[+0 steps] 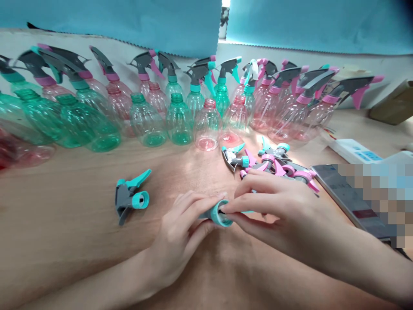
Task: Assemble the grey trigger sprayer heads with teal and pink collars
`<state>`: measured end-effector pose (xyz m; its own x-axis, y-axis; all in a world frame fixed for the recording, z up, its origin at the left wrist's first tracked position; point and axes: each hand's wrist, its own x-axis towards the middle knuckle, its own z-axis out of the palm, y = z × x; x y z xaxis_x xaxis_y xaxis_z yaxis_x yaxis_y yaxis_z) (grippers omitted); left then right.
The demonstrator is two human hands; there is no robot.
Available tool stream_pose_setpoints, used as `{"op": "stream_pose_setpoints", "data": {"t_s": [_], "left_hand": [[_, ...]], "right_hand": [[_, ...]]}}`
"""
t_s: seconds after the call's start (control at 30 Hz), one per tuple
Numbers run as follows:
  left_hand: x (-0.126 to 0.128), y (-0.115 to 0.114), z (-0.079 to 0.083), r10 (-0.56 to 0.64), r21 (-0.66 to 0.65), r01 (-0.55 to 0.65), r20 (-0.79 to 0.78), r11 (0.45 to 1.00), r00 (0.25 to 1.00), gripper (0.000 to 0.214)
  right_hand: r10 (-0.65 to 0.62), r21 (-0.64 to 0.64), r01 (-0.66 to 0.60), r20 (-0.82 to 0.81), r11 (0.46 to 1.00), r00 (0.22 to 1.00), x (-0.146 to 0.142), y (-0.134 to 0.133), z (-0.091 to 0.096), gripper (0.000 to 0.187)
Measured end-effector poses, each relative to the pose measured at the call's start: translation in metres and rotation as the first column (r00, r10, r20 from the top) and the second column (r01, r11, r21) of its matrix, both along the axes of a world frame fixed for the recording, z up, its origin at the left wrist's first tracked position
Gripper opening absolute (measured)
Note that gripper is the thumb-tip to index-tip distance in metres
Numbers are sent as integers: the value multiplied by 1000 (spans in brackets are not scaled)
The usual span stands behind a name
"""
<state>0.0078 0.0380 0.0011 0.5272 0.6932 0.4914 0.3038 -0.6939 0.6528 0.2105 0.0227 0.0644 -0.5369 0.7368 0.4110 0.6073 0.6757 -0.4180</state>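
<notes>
My left hand (187, 228) is wrapped round a grey trigger spray head with a turquoise collar (222, 214), its open end turned toward my right. At that opening, the pinched fingertips of my right hand (274, 206) reach into the collar. Whatever sits between those fingertips is too small or hidden to make out. Another grey and turquoise spray head (129, 196) lies on the table to the left of my hands. Beyond my right hand is a pile of loose spray heads (267, 163) with pink or turquoise parts, partly covered by that hand.
Open-necked green bottles (179, 125) and pink bottles (207, 129) stand in rows at the back, among several with spray heads (305, 92) fitted. A white device with blue buttons (358, 150), a dark flat object (338, 193) and a brownish box (392, 103) are at the right.
</notes>
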Motion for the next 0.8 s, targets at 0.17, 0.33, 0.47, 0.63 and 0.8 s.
{"op": "stream_pose_setpoints", "data": {"t_s": [0.17,0.33,0.47,0.63,0.8], "left_hand": [[-1,0,0,-23,4,23,-13,1000,1000,33],[-1,2,0,-30,37,32,-56,999,998,31],[-1,2,-1,-6,-14,5,-60,1000,998,34],[0,2,-4,-6,-13,6,-41,1000,999,43],[-2,3,-4,-27,-6,26,-78,1000,997,48]], "right_hand": [[8,-13,-7,11,1000,1000,1,0,-3,15],[24,-31,-24,22,999,999,1,1,-4,12],[-40,4,40,106,999,994,2,-1,0,13],[-63,55,54,166,997,984,0,-4,4,18],[-18,14,16,165,1000,986,-1,-4,6,17]]}}
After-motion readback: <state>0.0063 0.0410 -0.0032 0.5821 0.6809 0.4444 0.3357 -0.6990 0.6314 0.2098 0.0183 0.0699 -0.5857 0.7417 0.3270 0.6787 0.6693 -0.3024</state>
